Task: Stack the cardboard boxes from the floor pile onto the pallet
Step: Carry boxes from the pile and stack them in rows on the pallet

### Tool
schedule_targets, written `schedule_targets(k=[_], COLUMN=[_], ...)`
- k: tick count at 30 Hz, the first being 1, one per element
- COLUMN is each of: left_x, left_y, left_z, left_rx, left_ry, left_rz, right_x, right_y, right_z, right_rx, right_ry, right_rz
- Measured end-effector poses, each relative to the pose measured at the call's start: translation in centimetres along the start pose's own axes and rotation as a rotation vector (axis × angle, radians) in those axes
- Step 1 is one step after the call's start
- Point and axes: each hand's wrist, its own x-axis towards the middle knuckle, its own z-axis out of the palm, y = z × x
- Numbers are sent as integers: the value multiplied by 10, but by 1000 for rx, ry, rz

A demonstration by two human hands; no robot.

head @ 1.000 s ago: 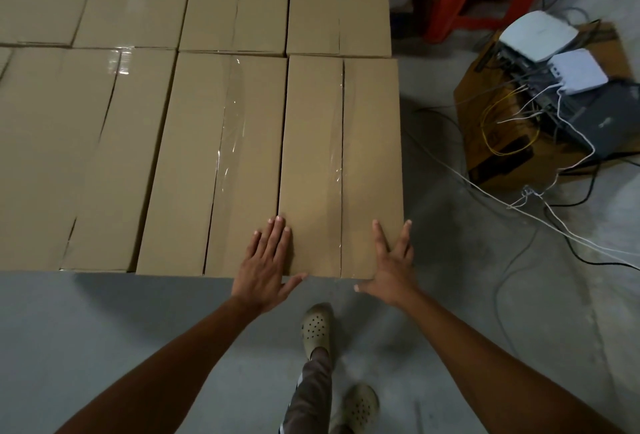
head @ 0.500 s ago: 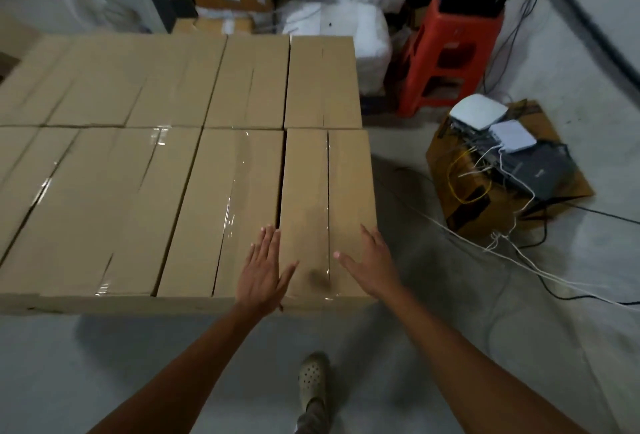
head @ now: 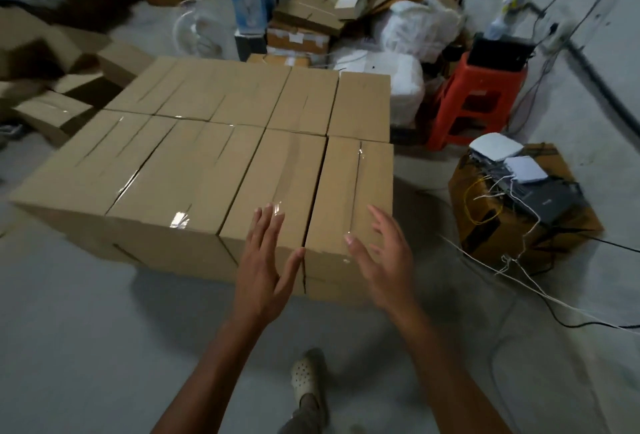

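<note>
A block of taped cardboard boxes (head: 194, 170) stands in two rows on the floor, several per row; whatever it rests on is hidden. The near right box (head: 356, 191) is the one in front of my hands. My left hand (head: 265, 260) hovers with straight fingers over the seam between that box and its neighbour. My right hand (head: 384, 260) hangs with spread, slightly bent fingers above the box's near right corner. Neither hand holds anything. A loose pile of cardboard boxes (head: 59, 94) lies at the far left.
A box with routers and tangled cables (head: 519, 198) sits to the right, with wires (head: 540, 298) trailing across the floor. A red plastic stool (head: 474, 101) stands behind it. White bags and flattened cartons (head: 381, 31) crowd the back. My shoe (head: 306, 374) is on the grey floor.
My view has tilted up and pulled back from the stack. Both hands have lifted off the top of the near right box and now hover in front of it.
</note>
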Motion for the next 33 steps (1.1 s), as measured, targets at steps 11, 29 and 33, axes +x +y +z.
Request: schedule_targets(k=[11,29,33], left_x=[-137,-211,-189], left_y=[-87,-394,-462], left_z=[-159,-433,-466], left_rx=[120,287,279], left_ry=[225,356,385], left_rz=[-364,-728,-813], right_x=[-95,-119,-85], right_y=[-66,-181,-200], right_z=[157,586,666], right_rx=[85,-121,-187], right_ry=[-370,-830,-850], right_rz=[-126,-194,-236])
